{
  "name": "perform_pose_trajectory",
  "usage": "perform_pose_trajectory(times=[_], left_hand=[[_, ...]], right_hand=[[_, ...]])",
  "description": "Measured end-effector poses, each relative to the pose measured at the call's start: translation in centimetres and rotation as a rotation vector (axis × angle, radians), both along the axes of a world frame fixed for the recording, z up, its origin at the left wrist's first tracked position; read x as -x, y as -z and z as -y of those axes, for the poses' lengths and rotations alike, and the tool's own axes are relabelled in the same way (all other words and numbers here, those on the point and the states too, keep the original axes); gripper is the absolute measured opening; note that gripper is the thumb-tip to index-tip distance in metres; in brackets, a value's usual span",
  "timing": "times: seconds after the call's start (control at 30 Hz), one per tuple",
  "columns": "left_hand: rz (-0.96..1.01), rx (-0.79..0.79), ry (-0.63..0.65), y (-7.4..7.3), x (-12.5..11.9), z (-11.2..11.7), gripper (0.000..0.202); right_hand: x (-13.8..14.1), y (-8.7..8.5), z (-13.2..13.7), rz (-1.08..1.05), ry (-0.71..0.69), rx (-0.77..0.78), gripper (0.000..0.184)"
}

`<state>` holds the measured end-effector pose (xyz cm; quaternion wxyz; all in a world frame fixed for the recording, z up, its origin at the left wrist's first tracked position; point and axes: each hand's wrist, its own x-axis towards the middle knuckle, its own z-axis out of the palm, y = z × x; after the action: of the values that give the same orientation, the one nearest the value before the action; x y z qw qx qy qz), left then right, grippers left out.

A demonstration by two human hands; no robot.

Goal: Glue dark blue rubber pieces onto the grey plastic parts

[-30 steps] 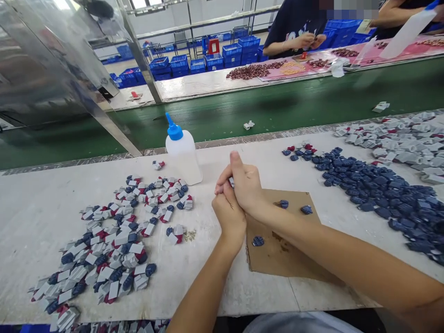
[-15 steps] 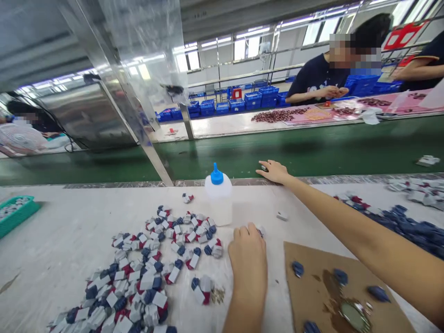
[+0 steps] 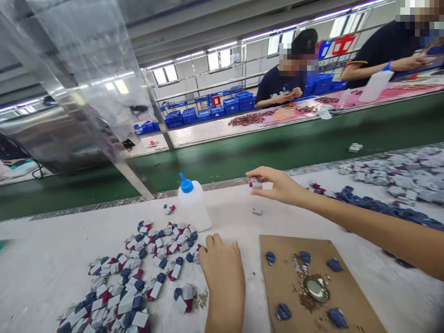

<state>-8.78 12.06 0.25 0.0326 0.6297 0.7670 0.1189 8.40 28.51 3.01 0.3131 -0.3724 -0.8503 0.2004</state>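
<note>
My right hand (image 3: 277,185) is stretched forward over the white table, its fingers pinched on a small grey and red part (image 3: 255,183). Another small grey part (image 3: 256,212) lies on the table just below that hand. My left hand (image 3: 222,266) rests fingers-down on the table at the right edge of the pile of assembled grey, red and blue parts (image 3: 138,282); its fingers are curled and what they hold, if anything, is hidden. A glue bottle with a blue cap (image 3: 192,203) stands upright between the pile and my right hand.
A brown cardboard sheet (image 3: 347,296) carries a glue puddle and several blue pieces. Piles of blue parts (image 3: 381,208) and grey parts (image 3: 398,178) lie at the right. A green conveyor belt (image 3: 260,152) runs behind the table; two people work beyond it.
My hands came apart; the right one reached to the table's far edge and has drawn back slightly with a small part. The left hand dropped to the table beside the pile. The view tilted up.
</note>
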Motion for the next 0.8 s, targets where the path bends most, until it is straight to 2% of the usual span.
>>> perform_pose_trajectory(times=[0.03, 0.1, 0.17, 0.2, 0.27, 0.33, 0.43, 0.53, 0.63, 0.67, 0.7, 0.8], left_hand=[[0.16, -0.075, 0.019, -0.5, -0.4, 0.2, 0.033], [0.665, -0.151, 0.093, -1.3, -1.7, 0.5, 0.035], [1.198, -0.082, 0.202, -1.5, -3.3, 0.8, 0.041], [1.392, -0.027, 0.244, -1.5, -4.1, 1.0, 0.042], [1.619, 0.024, 0.257, -1.2, -5.4, 1.3, 0.039], [1.717, 0.036, 0.204, -0.9, -6.2, 1.6, 0.038], [1.765, 0.171, 0.168, -0.7, -6.6, 1.9, 0.038], [1.773, 0.293, 0.17, -0.2, -6.8, 2.1, 0.042], [1.737, 0.326, 0.143, 0.3, -6.9, 2.1, 0.047], [1.711, 0.292, 0.129, 0.3, -6.8, 2.0, 0.047], [1.678, 0.242, 0.118, 0.2, -6.6, 1.9, 0.044], [1.591, 0.112, 0.078, -0.3, -6.0, 1.6, 0.039]], right_hand=[[-0.5, -0.7, 2.1, -0.011, -0.057, -0.018, 0.043], [-1.1, -1.6, 6.1, -0.037, -0.185, -0.084, 0.041], [-1.5, -1.7, 9.5, -0.063, -0.284, -0.163, 0.039], [-1.8, -1.4, 10.8, -0.071, -0.308, -0.194, 0.04], [-2.5, -0.6, 12.5, -0.058, -0.33, -0.23, 0.046], [-3.8, 0.4, 13.3, -0.007, -0.307, -0.23, 0.048], [-6.0, 1.1, 13.8, 0.075, -0.244, -0.185, 0.052], [-7.2, 0.7, 14.4, 0.126, -0.279, -0.126, 0.054], [-7.7, 0.1, 14.5, 0.134, -0.353, -0.111, 0.055], [-8.2, 0.0, 14.3, 0.116, -0.305, -0.112, 0.053], [-8.9, 0.0, 13.9, 0.097, -0.198, -0.109, 0.049], [-12.5, 0.8, 12.4, 0.187, 0.265, -0.064, 0.036]])
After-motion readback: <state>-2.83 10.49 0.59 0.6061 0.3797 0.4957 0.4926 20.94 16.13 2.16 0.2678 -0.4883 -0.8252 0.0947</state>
